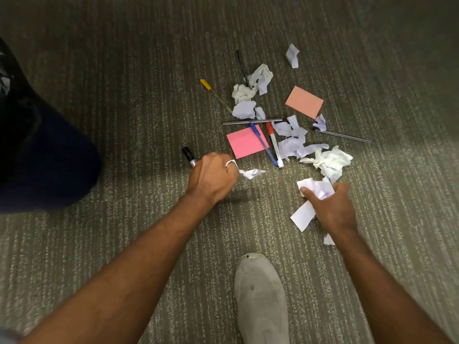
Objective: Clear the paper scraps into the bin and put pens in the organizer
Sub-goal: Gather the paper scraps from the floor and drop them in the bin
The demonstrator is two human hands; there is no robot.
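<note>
My left hand is closed around a small white paper scrap that sticks out to its right, just above the carpet. A black marker lies at the hand's far-left side, partly hidden by it. My right hand grips a bunch of white paper scraps. Beyond both hands lies a heap of crumpled white paper mixed with pens: a yellow pen, a blue pen, a red-capped marker, a black pen and two grey pens.
A pink sticky pad and a salmon pad lie among the scraps. A dark bag or bin fills the left edge. My grey shoe rests on the striped carpet at the bottom centre.
</note>
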